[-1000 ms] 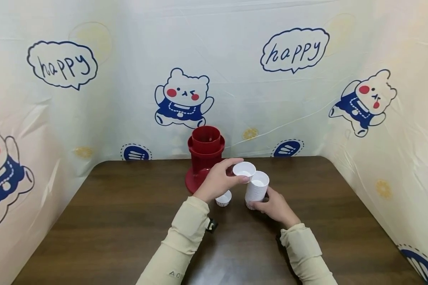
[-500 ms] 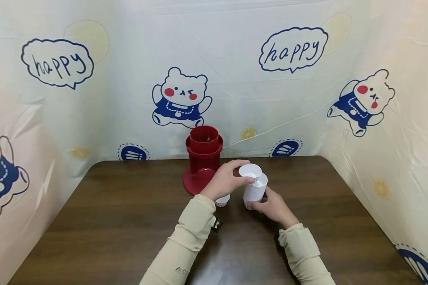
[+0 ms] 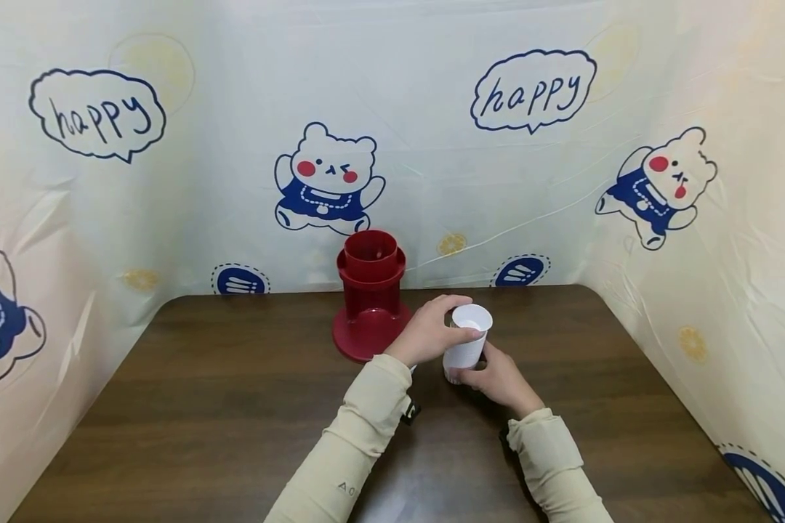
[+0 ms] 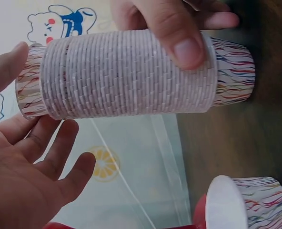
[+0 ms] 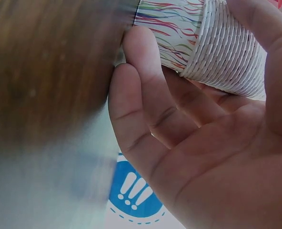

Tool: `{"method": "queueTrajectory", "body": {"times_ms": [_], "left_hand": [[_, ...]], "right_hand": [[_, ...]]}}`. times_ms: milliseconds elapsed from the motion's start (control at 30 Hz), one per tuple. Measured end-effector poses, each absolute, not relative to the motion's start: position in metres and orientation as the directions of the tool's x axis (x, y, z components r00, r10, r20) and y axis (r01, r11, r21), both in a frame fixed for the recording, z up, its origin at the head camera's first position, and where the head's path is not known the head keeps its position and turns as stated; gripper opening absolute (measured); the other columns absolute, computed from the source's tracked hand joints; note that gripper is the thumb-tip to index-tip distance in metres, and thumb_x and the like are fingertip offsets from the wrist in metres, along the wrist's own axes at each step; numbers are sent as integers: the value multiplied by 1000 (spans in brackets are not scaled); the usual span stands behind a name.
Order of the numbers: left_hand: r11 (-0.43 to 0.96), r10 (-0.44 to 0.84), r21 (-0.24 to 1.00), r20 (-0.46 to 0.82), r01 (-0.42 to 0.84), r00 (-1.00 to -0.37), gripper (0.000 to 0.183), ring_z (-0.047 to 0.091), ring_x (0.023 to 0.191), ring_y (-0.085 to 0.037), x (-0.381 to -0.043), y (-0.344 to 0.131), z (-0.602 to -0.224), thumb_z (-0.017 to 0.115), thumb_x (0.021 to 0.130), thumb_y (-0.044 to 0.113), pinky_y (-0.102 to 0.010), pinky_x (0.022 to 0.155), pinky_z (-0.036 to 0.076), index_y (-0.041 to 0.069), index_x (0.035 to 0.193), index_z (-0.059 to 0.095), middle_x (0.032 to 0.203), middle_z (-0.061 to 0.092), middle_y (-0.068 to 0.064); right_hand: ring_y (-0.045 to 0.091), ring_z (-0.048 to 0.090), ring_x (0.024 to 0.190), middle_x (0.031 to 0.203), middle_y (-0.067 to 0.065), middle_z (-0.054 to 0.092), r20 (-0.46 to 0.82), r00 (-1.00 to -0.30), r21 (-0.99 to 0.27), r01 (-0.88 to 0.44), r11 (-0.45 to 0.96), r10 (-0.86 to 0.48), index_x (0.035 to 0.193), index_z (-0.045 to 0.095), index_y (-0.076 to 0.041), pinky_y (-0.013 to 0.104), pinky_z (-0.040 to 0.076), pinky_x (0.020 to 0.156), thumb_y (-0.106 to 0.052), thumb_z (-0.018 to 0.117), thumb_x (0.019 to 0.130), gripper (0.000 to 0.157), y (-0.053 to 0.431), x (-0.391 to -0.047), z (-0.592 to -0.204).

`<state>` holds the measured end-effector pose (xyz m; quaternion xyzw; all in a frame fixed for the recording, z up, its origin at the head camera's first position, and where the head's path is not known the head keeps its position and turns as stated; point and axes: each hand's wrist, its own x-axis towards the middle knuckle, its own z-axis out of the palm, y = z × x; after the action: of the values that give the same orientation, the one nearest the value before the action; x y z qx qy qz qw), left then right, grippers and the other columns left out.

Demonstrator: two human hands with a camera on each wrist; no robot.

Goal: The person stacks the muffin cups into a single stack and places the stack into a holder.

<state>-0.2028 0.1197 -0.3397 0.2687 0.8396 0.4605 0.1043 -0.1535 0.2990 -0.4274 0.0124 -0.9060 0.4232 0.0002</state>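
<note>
A tall stack of nested white paper cups (image 4: 126, 76) with a coloured wavy-line print stands upright on the table. My left hand (image 3: 432, 330) holds the topmost cup (image 4: 30, 81) near its rim between thumb and fingers; that cup sits partway into the stack, its printed wall still showing above the other rims. Low on the stack, my right hand (image 3: 502, 379) grips it with the thumb on one side and fingers round the other. A single paper cup (image 4: 267, 200) stands beside the stack, mostly hidden behind the left arm in the head view.
Behind the left hand is a red stand (image 3: 369, 290) with a round base and an upright tube. A brown wooden table (image 3: 235, 407) lies beneath everything. Printed cloth (image 3: 425, 189) hangs round the table's back and sides.
My left hand has moved right with its cup, from beside the stack's mouth to over it, and the cup has gone partway in. The right hand keeps its grip low on the stack.
</note>
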Motion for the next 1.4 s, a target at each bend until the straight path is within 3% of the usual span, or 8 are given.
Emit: {"method": "queueTrajectory", "body": {"times_ms": [433, 733, 1000, 1233, 1400], "left_hand": [[452, 565, 825, 28, 338, -824, 66, 48, 132, -22, -204, 116, -363, 75, 90, 41, -49, 104, 45, 25, 148, 50, 149, 49, 0], [565, 598, 705, 8, 428, -802, 79, 35, 143, -26, -205, 94, -369, 75, 89, 42, -55, 109, 37, 30, 157, 37, 157, 41, 1], [654, 525, 624, 31, 427, -851, 71, 32, 138, -33, -207, 49, -387, 80, 85, 30, -56, 110, 27, 20, 149, 50, 153, 43, -6], [703, 509, 577, -1, 415, -861, 76, 40, 131, -37, -207, 37, -406, 85, 81, 29, -57, 102, 30, 9, 147, 51, 146, 50, -12], [707, 503, 580, -9, 405, -864, 69, 47, 121, -36, -206, 37, -415, 85, 81, 28, -56, 97, 34, 5, 140, 57, 132, 59, -14]], "right_hand": [[22, 65, 79, 104, 12, 68, 4, -999, -800, -24, 599, -34, 131, 55, -2, 37, 57, 71, -28, 82, 85, 60, 299, -151, -427], [22, 65, 79, 110, 16, 67, -4, -1000, -803, -11, 596, -24, 130, 56, 0, 37, 56, 68, -28, 84, 83, 62, 300, -152, -429], [26, 65, 85, 111, 17, 67, -15, -1000, -786, 12, 619, 1, 127, 57, 1, 37, 56, 69, -29, 86, 81, 62, 300, -152, -429], [29, 65, 92, 112, 17, 68, 11, -1000, -774, -11, 633, -4, 126, 57, 1, 41, 56, 75, -31, 85, 82, 61, 301, -155, -427], [30, 65, 98, 114, 17, 68, 13, -1000, -766, -20, 643, -15, 126, 58, 1, 44, 55, 81, -33, 85, 82, 62, 300, -154, -429]]}}
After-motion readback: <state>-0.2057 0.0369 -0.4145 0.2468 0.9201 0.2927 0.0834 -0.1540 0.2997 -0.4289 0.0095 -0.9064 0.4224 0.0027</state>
